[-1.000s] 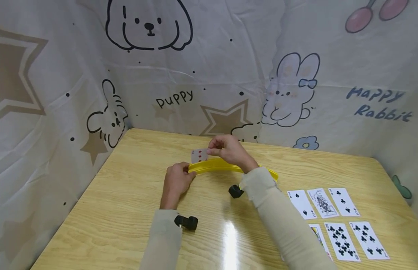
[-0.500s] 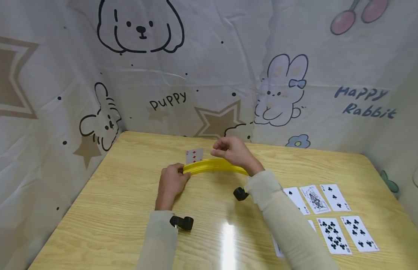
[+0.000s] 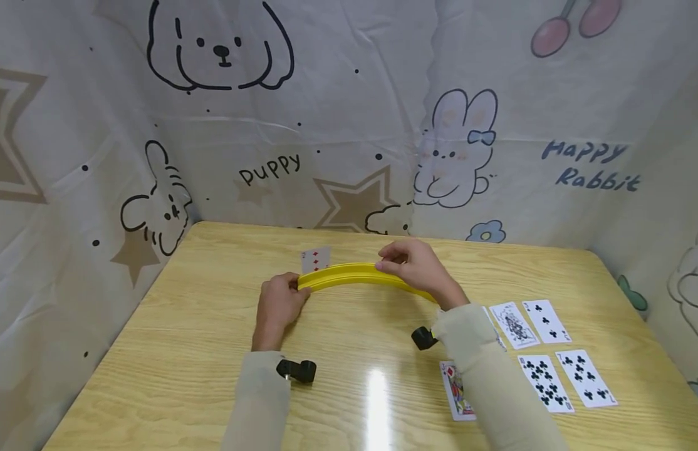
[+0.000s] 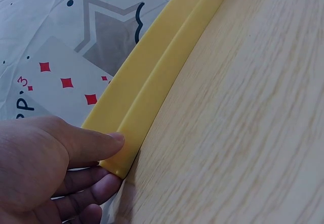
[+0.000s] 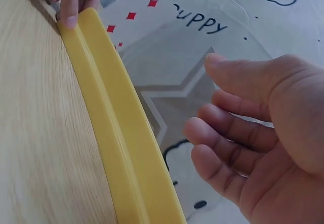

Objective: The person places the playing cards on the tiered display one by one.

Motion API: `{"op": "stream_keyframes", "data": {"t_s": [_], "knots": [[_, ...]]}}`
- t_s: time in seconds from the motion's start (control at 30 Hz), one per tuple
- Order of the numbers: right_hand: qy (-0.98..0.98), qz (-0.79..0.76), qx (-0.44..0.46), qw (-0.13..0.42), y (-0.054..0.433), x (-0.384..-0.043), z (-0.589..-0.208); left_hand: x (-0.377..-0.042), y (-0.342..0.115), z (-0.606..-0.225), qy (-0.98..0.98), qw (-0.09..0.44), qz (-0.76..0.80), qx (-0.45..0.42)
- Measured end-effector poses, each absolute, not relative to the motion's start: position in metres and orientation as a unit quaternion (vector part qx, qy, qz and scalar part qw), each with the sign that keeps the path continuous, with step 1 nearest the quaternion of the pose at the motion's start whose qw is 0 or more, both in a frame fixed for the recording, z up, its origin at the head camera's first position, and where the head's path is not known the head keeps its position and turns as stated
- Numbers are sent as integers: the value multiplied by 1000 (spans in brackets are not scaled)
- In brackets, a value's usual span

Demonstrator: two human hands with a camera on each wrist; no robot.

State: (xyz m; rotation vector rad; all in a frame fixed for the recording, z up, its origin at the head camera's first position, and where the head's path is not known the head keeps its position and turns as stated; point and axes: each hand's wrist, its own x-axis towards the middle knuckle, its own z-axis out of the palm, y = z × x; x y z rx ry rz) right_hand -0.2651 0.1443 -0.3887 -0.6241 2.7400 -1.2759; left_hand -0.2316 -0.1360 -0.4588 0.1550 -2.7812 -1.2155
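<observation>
A curved yellow card holder (image 3: 349,273) stands on the wooden table. My left hand (image 3: 279,305) pinches its left end, thumb in front and fingers underneath, as the left wrist view shows. The three of diamonds (image 4: 66,80) stands upright in the holder near that end, leaning slightly, its lower part hidden. My right hand (image 3: 419,268) is over the right part of the holder. In the right wrist view its fingers (image 5: 223,128) are loosely bent with nothing between them, apart from the yellow holder.
Face-up cards lie at the right of the table: a three of clubs (image 3: 546,321), a joker (image 3: 514,326), a ten of clubs (image 3: 546,383), a seven of clubs (image 3: 586,378) and a jack (image 3: 455,389) partly under the right sleeve. A printed cloth (image 3: 338,113) hangs behind.
My right hand has let go of the three of diamonds and moved right along the holder. The card stays standing in it. My left hand keeps its grip, while the head view has shifted.
</observation>
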Motion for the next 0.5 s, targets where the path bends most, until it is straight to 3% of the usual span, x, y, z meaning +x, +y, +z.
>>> {"op": "stream_keyframes", "data": {"t_s": [0.5], "knots": [[899,-398,-180,31,179,-239,-388,-232,-135,-459,-912,43,-404,54]]}}
